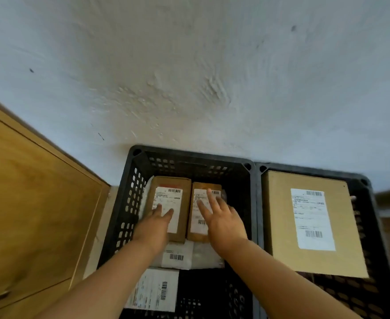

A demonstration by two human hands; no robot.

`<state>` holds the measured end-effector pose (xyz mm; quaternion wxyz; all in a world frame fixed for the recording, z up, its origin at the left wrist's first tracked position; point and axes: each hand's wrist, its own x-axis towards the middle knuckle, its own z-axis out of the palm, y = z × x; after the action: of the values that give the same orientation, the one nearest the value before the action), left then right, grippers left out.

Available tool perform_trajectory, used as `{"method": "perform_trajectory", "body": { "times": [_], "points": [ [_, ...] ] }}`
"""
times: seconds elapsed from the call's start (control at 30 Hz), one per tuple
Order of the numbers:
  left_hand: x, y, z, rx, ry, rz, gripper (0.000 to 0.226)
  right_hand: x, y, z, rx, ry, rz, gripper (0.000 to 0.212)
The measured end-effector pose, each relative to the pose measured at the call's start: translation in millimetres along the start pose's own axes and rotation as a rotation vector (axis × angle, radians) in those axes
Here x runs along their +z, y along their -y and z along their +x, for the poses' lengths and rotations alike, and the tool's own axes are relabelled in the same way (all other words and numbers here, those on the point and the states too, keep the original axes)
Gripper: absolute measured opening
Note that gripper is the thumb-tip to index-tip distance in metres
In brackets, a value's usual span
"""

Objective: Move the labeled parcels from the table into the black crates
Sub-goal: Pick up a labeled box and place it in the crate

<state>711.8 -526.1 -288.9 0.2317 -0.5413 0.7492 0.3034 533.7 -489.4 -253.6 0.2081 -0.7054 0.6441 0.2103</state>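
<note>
Black plastic lattice walls frame the left crate, and both of the person's hands reach down into it. The left hand lies flat, fingers straight and close together, its fingertips pressing on the white label of a brown cardboard parcel. Just beside that hand, toward the right, the right hand rests with fingers straight and slightly spread on a second brown parcel, covering much of its label. The 2 parcels lie side by side, touching along their long edges, both label up, near the crate's far wall. Under the wrists, nearer the person, a white parcel with a barcode lies beneath the 2 brown ones, and another white labelled parcel sits closer still, below the left forearm. Well to the right of the right hand, a second black crate stands against the first, rims touching, and a large tan box with a white label lies in it, filling most of its opening. Left of the left hand stands a wooden cabinet. Beyond both hands rises a rough white wall.
</note>
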Motion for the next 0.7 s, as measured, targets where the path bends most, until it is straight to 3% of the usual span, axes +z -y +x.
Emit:
{"method": "perform_trajectory", "body": {
  "times": [0.43,0.7],
  "points": [
    [-189,-111,-150,0.261,-0.448,-0.168,0.038,-182,-52,-199,0.232,-0.273,0.127,0.064],
    [-218,-210,-238,0.435,-0.466,-0.192,0.047,-210,-112,-340,0.427,-0.346,0.027,0.032]
  ]
}}
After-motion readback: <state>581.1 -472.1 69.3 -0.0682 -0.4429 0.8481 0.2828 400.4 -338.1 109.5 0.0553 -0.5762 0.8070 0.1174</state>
